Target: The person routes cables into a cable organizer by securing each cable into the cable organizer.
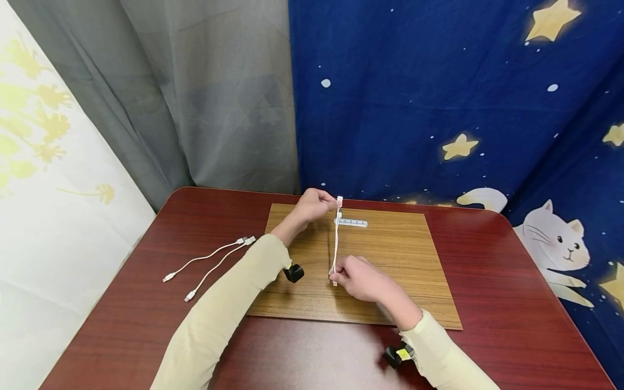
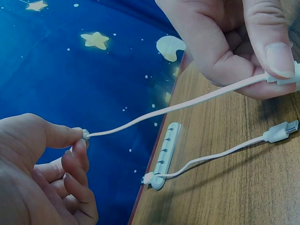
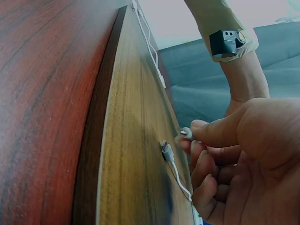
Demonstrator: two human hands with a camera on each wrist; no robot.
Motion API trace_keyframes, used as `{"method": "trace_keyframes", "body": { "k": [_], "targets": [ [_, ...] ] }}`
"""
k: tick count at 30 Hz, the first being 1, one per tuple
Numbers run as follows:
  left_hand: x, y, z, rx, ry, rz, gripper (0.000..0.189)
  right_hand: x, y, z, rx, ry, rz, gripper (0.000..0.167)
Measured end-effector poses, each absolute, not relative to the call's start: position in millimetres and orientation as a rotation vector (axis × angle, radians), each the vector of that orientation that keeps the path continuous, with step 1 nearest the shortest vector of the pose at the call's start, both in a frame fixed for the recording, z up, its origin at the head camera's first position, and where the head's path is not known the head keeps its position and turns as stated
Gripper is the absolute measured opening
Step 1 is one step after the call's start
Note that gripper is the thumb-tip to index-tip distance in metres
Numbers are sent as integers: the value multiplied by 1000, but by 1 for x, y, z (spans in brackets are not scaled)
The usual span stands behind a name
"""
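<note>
My left hand [image 1: 312, 207] pinches one end of a white charging cable [image 2: 197, 100] between thumb and fingertips, above the far part of the wooden board. Nearer to me, my right hand [image 1: 363, 279] pinches the cable's other end, so it spans the gap between both hands with a slight bend. Below it, a pale cable clip strip [image 2: 169, 147] with several slots lies on the board. A second white cable [image 2: 279, 132] sits at the strip's end slot, and its metal-tipped plug lies on the board. My fingers partly hide the held cable's ends.
Two more white cables [image 1: 190, 296] lie on the red-brown table [image 1: 512, 281], left of the wooden board [image 1: 400, 260]. A blue star-patterned curtain [image 1: 390, 108] and a grey curtain [image 1: 234, 108] hang behind the table's far edge.
</note>
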State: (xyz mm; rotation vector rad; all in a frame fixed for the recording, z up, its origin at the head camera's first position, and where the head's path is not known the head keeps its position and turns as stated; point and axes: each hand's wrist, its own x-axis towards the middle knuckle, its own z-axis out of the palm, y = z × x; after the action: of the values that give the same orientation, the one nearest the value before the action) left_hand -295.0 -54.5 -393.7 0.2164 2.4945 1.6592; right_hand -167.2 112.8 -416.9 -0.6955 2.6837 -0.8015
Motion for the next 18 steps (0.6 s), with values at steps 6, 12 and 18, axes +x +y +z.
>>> {"method": "trace_keyframes", "body": {
  "k": [6, 12, 18],
  "targets": [
    [-299, -49, -401, 205, 2496, 1647, 16, -167, 114, -413, -694, 2669, -750, 22],
    [-300, -43, -405, 160, 2483, 1648, 17, -168, 115, -411, -673, 2664, -739, 24],
    [-301, -39, -407, 92, 2513, 1609, 18, -170, 116, -409, -665, 2669, -729, 25]
  ]
}}
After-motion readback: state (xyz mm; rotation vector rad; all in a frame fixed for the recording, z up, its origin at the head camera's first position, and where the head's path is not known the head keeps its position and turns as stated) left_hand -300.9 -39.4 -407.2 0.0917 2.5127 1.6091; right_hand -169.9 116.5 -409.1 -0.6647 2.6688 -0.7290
